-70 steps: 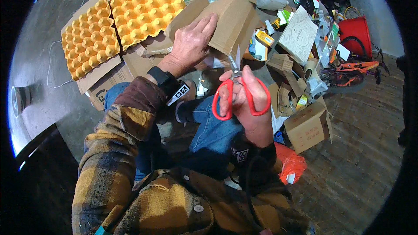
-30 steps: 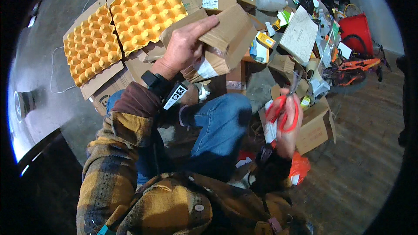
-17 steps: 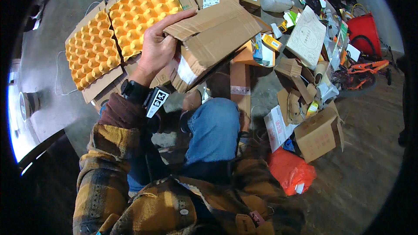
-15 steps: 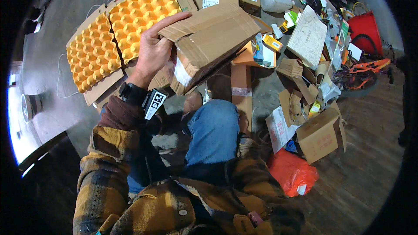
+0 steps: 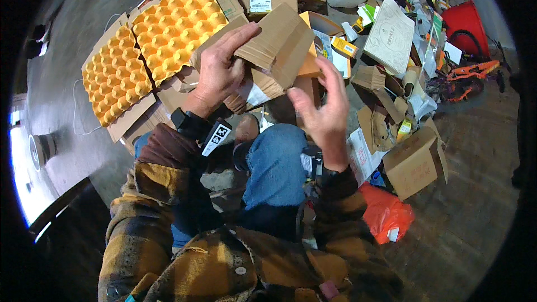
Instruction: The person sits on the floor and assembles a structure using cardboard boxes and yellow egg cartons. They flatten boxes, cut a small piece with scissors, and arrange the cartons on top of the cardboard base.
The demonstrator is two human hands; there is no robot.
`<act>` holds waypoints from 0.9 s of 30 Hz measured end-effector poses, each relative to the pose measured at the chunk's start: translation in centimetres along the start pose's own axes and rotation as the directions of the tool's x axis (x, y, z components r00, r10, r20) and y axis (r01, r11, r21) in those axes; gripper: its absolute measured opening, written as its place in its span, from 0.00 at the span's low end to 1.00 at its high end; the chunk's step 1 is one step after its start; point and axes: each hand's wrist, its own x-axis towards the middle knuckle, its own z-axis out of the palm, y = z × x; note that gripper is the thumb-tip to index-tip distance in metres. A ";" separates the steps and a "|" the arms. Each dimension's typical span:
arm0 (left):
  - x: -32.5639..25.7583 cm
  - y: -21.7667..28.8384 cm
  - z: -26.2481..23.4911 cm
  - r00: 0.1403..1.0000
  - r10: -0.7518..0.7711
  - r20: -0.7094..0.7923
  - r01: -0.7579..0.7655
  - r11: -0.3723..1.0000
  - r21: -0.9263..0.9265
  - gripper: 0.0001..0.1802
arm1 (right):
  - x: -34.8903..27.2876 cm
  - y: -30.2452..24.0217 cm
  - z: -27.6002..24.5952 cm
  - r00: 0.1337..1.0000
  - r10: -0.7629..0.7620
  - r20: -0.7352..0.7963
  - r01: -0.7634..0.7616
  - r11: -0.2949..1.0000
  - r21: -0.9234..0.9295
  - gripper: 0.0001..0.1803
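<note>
Box (image 5: 279,36) in left fingers (image 5: 240,35), interior hidden, right fingers (image 5: 332,78) alongside

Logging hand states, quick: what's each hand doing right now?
Left hand: closed, holding the cardboard box.
Right hand: open, thumb and fingers spread beside the box; contact cannot be told.

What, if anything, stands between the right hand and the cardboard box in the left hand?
Nothing visible does: the right hand is open beside the near right corner of the cardboard box, its thumb touching or almost touching. The left hand grips the opposite side.
</note>
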 end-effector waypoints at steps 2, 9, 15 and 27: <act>-0.2 0.3 0.4 1.000 0.016 -0.010 -0.016 1.000 0.017 0.31 | 1.8 -4.0 0.8 0.991 -0.114 0.069 0.123 0.981 -0.152 0.36; -0.2 1.1 1.2 1.000 0.023 0.010 -0.024 0.999 0.039 0.29 | 4.5 -4.3 1.8 0.985 -0.089 0.147 0.146 0.884 -0.444 0.23; 0.0 1.2 1.2 0.997 0.081 0.007 -0.082 0.992 0.093 0.29 | 5.9 -2.2 2.1 0.989 -0.135 0.058 0.147 0.879 -0.454 0.06; 0.1 2.1 0.6 0.999 0.001 0.033 -0.014 0.919 0.394 0.23 | 4.9 -2.8 2.9 0.941 -0.338 -0.026 0.276 0.808 -0.520 0.06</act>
